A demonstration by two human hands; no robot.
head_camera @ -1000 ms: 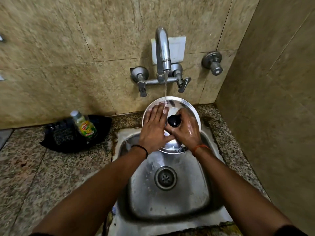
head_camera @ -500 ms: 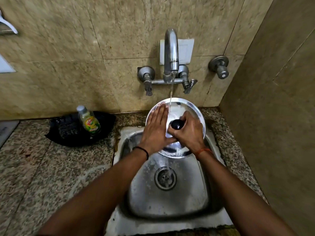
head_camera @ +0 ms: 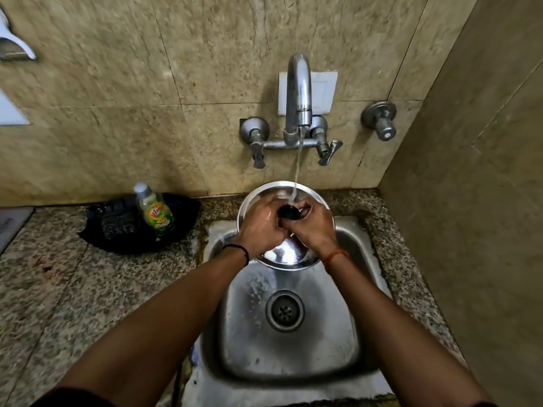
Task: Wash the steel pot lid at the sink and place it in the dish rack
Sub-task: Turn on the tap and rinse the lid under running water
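Observation:
The round steel pot lid (head_camera: 289, 255) is held tilted over the back of the steel sink (head_camera: 293, 351), under a thin stream from the tap (head_camera: 298, 95). Its black knob (head_camera: 289, 212) faces me. My left hand (head_camera: 260, 226) lies curled on the lid's left side with its fingers against the knob. My right hand (head_camera: 316, 227) grips the lid around the knob from the right. Water lands just above the knob. No dish rack is in view.
A dish soap bottle (head_camera: 154, 210) stands on a black tray (head_camera: 117, 227) on the granite counter (head_camera: 73, 289), left of the sink. A separate valve (head_camera: 380, 120) juts from the tiled wall. A side wall (head_camera: 470, 230) closes in on the right.
My left hand has slid from lying flat on the lid's left side to curling in against the knob. The view has tipped slightly up and left.

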